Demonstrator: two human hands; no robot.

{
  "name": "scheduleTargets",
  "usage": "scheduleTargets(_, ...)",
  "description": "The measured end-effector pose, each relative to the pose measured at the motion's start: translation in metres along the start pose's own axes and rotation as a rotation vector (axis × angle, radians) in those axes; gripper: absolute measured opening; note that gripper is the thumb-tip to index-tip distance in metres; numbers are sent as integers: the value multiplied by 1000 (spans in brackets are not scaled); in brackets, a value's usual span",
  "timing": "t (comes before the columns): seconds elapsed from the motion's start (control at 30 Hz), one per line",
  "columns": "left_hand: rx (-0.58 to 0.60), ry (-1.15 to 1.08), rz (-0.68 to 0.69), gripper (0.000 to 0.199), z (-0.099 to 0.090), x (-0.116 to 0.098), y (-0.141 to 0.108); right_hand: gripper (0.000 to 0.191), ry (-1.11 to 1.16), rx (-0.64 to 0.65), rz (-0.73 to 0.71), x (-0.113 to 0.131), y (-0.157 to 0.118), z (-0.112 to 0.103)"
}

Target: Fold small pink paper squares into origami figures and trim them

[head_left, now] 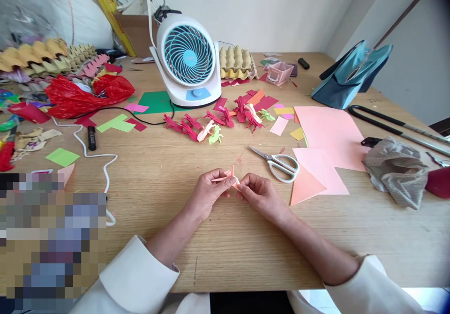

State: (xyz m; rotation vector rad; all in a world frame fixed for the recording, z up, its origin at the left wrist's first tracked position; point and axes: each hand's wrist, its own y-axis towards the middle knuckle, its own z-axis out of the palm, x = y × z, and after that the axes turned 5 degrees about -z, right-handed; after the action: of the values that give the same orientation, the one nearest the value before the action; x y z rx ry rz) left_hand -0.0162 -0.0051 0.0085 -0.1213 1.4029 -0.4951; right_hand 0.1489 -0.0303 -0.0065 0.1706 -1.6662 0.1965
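Note:
Between my two hands, above the middle of the table, is a small piece of folded peach paper (231, 175) with thin pointed parts sticking out. My left hand (213, 190) pinches it from the left between thumb and fingers. On the other side my right hand (258, 193) grips its lower right end with thumb and forefinger. Fingers cover part of the folds. White-handled scissors (281, 163) lie just right of my hands, blades pointing left. Beyond my hands sit several folded paper figures (188, 126) in red, pale pink and light green.
A white and blue fan (190, 61) stands at the back. Peach paper sheets (330, 136) lie to the right, near a crumpled grey bag (395, 173) and a blue bag (351, 77). A white cord (105, 173), a black marker (92, 138) and a red plastic bag (84, 98) are at left.

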Motion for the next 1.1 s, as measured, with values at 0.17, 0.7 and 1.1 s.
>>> scheduleTargets(0.17,-37,78,93,32,-2,1,1,35,1,72,0,3,0,-1)
scheduleTargets(0.7,72,103,138,28,4,0,-2,37,52,13,-21,1,1,1)
scheduleTargets(1.1,36,82,104,29,2,2,0,30,56,-29,-46,-3,2,0)
